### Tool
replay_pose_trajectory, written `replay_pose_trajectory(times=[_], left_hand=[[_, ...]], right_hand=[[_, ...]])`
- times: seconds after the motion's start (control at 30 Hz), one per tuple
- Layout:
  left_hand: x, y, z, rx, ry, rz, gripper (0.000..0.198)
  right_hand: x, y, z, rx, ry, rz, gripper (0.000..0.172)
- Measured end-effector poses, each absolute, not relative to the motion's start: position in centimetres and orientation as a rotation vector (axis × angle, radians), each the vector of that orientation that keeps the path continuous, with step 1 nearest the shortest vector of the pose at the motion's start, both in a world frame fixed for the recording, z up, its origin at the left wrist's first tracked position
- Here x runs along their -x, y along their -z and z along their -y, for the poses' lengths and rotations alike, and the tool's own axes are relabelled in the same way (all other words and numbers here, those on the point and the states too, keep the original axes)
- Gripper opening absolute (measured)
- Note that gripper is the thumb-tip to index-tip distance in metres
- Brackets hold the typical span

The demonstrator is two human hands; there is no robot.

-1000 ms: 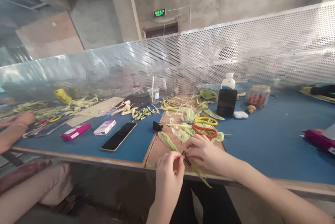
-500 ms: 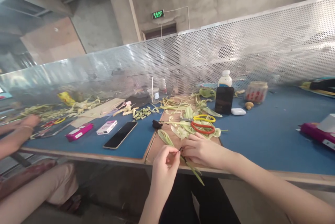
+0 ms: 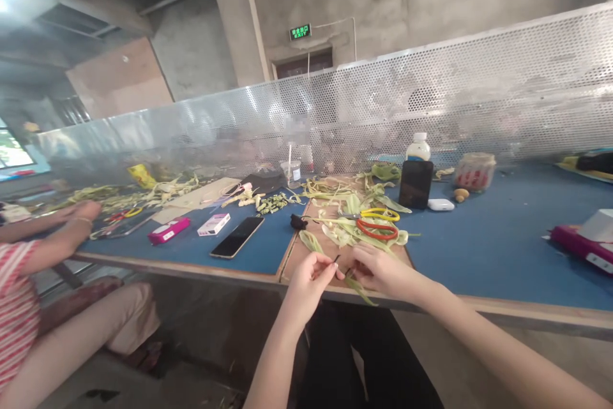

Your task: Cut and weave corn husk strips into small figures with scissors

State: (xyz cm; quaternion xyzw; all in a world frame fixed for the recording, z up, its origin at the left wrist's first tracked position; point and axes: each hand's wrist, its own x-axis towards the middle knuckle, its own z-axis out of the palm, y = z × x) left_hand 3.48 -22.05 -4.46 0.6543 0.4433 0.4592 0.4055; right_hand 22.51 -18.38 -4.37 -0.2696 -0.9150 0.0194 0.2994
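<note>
Far back on the blue surface [image 3: 479, 249], a clear cup [image 3: 291, 173] holds a straw. A jar [image 3: 474, 171] to the right holds red-and-white contents too blurred to name. A white-capped bottle [image 3: 418, 147] stands half hidden behind an upright phone [image 3: 416, 184]. At the near edge, the left hand [image 3: 310, 276] has its fingers pinched on a dark strand [image 3: 336, 260]. Just right of it, the right hand [image 3: 383, 272] has its fingers closed on a green leaf strip [image 3: 358, 289], whose tip hangs off the edge. What the strand is cannot be made out.
</note>
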Motion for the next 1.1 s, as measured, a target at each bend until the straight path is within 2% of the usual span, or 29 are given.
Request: replay_pose_trajectory(times=[0.17,0.43,0.6,0.87,1.1], left_hand=[[-4.2,5.1,21.6,-1.742,-1.188,-1.218,0.023],[-5.4,5.1,21.2,-1.84,-1.252,-1.388,0.022],[-5.3,5.2,21.0,-1.903,-1.208,-1.467,0.024],[-4.1,5.0,21.7,-2.04,-1.155,-1.255,0.027],[-3.8,4.2,21.4,-2.007,-0.939,-1.159,0.03]], right_hand=[[-22.5,4.2,18.7,0.66,-0.009,2.43,0.029],[-22.5,4.0,19.5,0.68,0.117,2.378,0.015],[-22.5,4.1,19.8,0.671,0.036,2.372,0.025],[-22.3,4.0,19.9,0.623,0.08,2.404,0.023],[-22.3,4.6,19.5,0.563,0.138,2.363,0.022]])
